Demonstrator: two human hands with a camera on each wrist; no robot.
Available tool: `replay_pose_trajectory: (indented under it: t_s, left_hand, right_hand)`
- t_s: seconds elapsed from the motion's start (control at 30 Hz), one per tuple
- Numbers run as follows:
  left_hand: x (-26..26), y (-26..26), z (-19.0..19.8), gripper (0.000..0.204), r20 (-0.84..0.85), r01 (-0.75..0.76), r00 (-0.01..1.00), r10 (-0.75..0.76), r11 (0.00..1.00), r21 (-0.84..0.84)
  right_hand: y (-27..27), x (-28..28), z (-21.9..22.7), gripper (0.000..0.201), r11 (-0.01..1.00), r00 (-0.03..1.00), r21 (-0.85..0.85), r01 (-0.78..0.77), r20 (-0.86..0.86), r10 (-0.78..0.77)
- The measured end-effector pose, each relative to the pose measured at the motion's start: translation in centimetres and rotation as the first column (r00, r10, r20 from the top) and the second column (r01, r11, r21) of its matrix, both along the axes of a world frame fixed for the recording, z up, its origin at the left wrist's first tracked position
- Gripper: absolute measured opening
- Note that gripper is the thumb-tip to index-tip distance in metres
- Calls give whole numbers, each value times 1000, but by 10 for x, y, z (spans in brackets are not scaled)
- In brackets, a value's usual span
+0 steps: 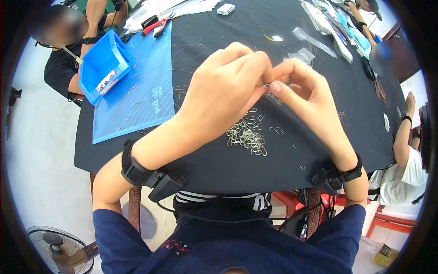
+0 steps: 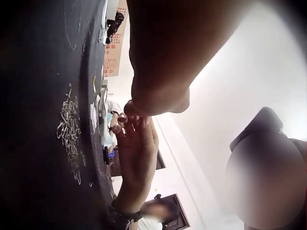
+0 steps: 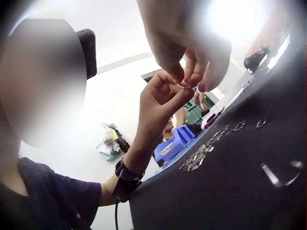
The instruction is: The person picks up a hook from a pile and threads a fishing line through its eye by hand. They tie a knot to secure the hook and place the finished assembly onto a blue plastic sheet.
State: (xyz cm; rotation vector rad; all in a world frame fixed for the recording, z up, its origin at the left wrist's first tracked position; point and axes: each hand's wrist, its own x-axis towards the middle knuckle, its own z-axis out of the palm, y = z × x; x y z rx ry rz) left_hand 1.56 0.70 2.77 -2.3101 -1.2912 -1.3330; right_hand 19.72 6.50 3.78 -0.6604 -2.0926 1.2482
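Observation:
My left hand (image 1: 228,80) and right hand (image 1: 310,93) meet fingertip to fingertip above the black table. Thumb and fingers of each pinch at one small spot between them. A sliver of a thin, pale, hook-like piece (image 3: 182,86) shows at the left thumb tip in the right wrist view; fingers hide most of it. Below the hands lies a heap of silvery fish hooks (image 1: 247,137), also seen in the left wrist view as a pile of hooks (image 2: 70,127). Several single hooks (image 1: 276,131) lie to its right.
A blue file bag (image 1: 137,100) carries thin lines with hooks and a blue bin (image 1: 102,66). Red-handled pliers (image 1: 156,28) rest at its far end. Clear plastic bags (image 1: 301,55) and papers (image 1: 326,27) lie far right. Other people sit at both sides.

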Motion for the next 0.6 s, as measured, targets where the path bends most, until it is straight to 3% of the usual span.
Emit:
replay_pose_trajectory:
  t_s: [0.1, 0.27, 0.37, 0.6]
  left_hand:
    - [-5, -10, -3, 17, 12, -32, 999, 32, 999, -4]
    - [-7, -20, -7, 17, 18, -77, 997, 78, 996, -53]
    - [-8, -19, -10, 18, -9, -73, 997, 72, 995, -69]
    - [-7, -15, -23, 22, -38, -41, 999, 36, 990, -132]
  right_hand:
    - [-9, -7, -3, 29, 977, 1000, -215, -5, 13, 8]
    - [-10, -13, -18, 27, 906, 1000, -423, 0, 4, 2]
    - [-4, -6, -23, 25, 863, 995, -500, -76, 21, 100]
    - [-5, 0, -25, 23, 905, 995, -423, -49, 54, 79]
